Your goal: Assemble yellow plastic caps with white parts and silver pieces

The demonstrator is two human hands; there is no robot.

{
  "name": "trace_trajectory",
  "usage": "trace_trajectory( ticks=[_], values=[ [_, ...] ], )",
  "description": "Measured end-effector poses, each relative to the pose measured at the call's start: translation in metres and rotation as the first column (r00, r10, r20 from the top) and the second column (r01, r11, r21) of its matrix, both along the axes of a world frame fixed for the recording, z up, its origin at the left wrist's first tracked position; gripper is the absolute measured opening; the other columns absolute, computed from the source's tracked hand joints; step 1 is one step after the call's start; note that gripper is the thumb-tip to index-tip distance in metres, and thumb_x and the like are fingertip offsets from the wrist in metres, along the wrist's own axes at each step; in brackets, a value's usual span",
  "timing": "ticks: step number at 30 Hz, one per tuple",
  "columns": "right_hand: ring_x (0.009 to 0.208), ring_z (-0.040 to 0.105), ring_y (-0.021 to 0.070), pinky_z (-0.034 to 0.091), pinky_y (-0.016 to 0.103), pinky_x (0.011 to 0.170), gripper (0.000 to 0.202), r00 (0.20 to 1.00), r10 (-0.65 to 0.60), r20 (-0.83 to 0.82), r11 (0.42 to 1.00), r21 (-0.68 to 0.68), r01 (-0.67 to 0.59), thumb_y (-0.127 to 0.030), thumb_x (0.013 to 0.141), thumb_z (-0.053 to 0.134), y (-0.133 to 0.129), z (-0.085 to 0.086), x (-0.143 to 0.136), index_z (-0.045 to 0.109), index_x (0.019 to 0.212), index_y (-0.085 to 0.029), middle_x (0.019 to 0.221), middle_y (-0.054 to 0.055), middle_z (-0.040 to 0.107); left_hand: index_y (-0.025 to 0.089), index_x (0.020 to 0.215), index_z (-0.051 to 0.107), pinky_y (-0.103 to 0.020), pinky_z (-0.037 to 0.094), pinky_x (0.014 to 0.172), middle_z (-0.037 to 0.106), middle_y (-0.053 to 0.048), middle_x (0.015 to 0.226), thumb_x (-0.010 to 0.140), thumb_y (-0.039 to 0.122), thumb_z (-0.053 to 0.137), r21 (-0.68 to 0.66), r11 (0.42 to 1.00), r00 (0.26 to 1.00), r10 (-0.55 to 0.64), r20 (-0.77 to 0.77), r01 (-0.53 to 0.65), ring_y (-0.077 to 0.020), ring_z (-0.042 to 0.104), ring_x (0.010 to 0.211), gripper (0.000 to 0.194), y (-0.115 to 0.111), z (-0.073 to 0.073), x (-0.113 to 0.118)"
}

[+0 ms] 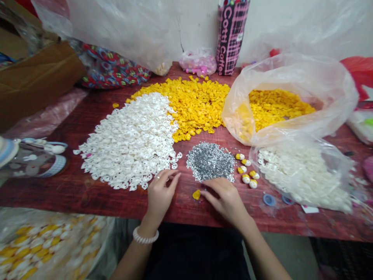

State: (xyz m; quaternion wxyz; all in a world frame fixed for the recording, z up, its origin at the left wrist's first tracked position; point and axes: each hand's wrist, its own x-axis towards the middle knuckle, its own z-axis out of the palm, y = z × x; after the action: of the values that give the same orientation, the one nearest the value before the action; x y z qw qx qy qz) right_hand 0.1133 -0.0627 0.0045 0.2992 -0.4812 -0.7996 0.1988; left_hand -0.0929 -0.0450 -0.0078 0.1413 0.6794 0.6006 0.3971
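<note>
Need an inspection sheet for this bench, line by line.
Surface: dark red table, wood-grain look.
Parts: white pile, yellow pile and grey pile; loose yellow piece; yellow-and-white pieces right of the grey pile.
Clutter: open plastic bag of yellow pieces; bag of white pieces; blue discs.
Hands: left hand by the white pile, grip unclear; right hand, thumb and forefinger apart, beside the loose yellow piece.
Cables: nothing seen for certain; thin dark line on the wall, crack or wire.
Surroundings: cardboard box left; Cotti Coffee bag at back.
</note>
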Motion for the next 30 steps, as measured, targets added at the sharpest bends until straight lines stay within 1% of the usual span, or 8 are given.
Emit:
trace_trajectory(
  ticks=[3, 6, 12, 15, 18, 22, 26, 30],
  values=[
    [0.081, 0.060, 0.0203, 0.046, 0.033, 0.072, 0.026, 0.988, 0.119, 0.098, 0.992, -0.063, -0.113, -0.033, 0.080, 0.063, -0.008, -0.013, -0.007, 0.061, 0.101, -0.018, 0.091, 0.006, 0.067, 0.018, 0.089, 0.064, -0.027, 0.048, 0.070, 0.066, -0.003, 0.082, 0.081, 0.021, 0.057, -0.013, 1.000, 1.000, 0.001, -0.006, -0.001, -0.0138, 0.060, 0.069, 0.011, -0.010, -0.004, -0.011],
    [0.082, 0.059, 0.0204, 0.045, 0.032, 0.073, 0.017, 0.976, 0.148, 0.157, 0.988, -0.072, -0.138, -0.026, 0.083, 0.059, -0.013, -0.024, -0.012, 0.061, 0.098, -0.018, 0.091, 0.007, 0.067, 0.018, 0.089, 0.064, -0.028, 0.048, 0.072, 0.067, -0.004, 0.083, 0.081, 0.021, 0.056, -0.019, 1.000, 1.000, -0.008, -0.005, 0.007, -0.0143, 0.060, 0.070, 0.012, -0.016, -0.007, -0.010],
    [0.072, 0.057, 0.0171, 0.044, 0.030, 0.069, 0.012, 0.999, 0.025, -0.020, 0.993, -0.112, -0.027, -0.026, 0.086, 0.055, -0.009, -0.019, -0.010, 0.062, 0.081, -0.018, 0.075, 0.005, 0.065, 0.017, 0.092, 0.067, -0.027, 0.050, 0.068, 0.069, -0.006, 0.088, 0.082, 0.026, 0.055, -0.236, 0.968, 0.979, -0.036, 0.200, 0.084, -0.0150, 0.063, 0.071, 0.018, -0.016, -0.006, 0.006],
    [0.063, 0.055, 0.0138, 0.043, 0.026, 0.061, 0.011, 0.958, -0.171, -0.231, 0.950, -0.296, 0.098, -0.028, 0.083, 0.058, -0.005, -0.010, -0.007, 0.064, 0.080, -0.019, 0.071, 0.002, 0.064, 0.018, 0.106, 0.064, -0.028, 0.053, 0.070, 0.069, -0.008, 0.105, 0.084, 0.029, 0.051, -0.404, 0.865, 0.881, -0.086, 0.465, 0.298, -0.0166, 0.066, 0.078, 0.028, -0.014, -0.002, 0.017],
    [0.056, 0.052, 0.0117, 0.041, 0.024, 0.054, 0.014, 0.812, -0.398, -0.426, 0.853, -0.498, 0.157, -0.032, 0.080, 0.061, -0.003, -0.006, -0.010, 0.064, 0.080, -0.018, 0.067, 0.000, 0.063, 0.020, 0.113, 0.062, -0.030, 0.051, 0.084, 0.065, -0.007, 0.116, 0.085, 0.029, 0.051, -0.414, 0.759, 0.735, -0.123, 0.667, 0.502, -0.0182, 0.065, 0.093, 0.032, -0.014, 0.002, 0.035],
    [0.058, 0.055, 0.0114, 0.043, 0.023, 0.054, 0.015, 0.665, -0.499, -0.556, 0.825, -0.541, 0.167, -0.033, 0.079, 0.061, -0.003, -0.003, -0.016, 0.060, 0.077, -0.018, 0.066, -0.001, 0.063, 0.019, 0.106, 0.065, -0.030, 0.045, 0.094, 0.065, -0.007, 0.116, 0.082, 0.027, 0.056, -0.324, 0.793, 0.597, -0.060, 0.800, 0.515, -0.0189, 0.060, 0.106, 0.027, -0.012, 0.006, 0.063],
    [0.064, 0.059, 0.0132, 0.045, 0.024, 0.059, 0.016, 0.789, -0.394, -0.471, 0.885, -0.425, 0.189, -0.032, 0.083, 0.055, 0.010, 0.008, 0.001, 0.064, 0.081, -0.018, 0.072, 0.001, 0.066, 0.016, 0.099, 0.066, -0.029, 0.048, 0.087, 0.068, -0.008, 0.108, 0.081, 0.026, 0.059, -0.251, 0.794, 0.446, -0.027, 0.895, 0.553, -0.0186, 0.063, 0.097, 0.022, 0.007, 0.011, 0.071],
    [0.077, 0.062, 0.0167, 0.046, 0.028, 0.070, 0.014, 0.972, -0.211, -0.102, 0.957, -0.227, 0.184, -0.027, 0.085, 0.054, 0.046, 0.018, 0.032, 0.065, 0.092, -0.020, 0.087, 0.004, 0.069, 0.013, 0.094, 0.065, -0.023, 0.051, 0.066, 0.071, -0.009, 0.093, 0.080, 0.026, 0.058, -0.219, 0.798, 0.311, 0.043, 0.950, 0.561, -0.0149, 0.067, 0.078, 0.020, 0.054, 0.018, 0.061]
  ],
)
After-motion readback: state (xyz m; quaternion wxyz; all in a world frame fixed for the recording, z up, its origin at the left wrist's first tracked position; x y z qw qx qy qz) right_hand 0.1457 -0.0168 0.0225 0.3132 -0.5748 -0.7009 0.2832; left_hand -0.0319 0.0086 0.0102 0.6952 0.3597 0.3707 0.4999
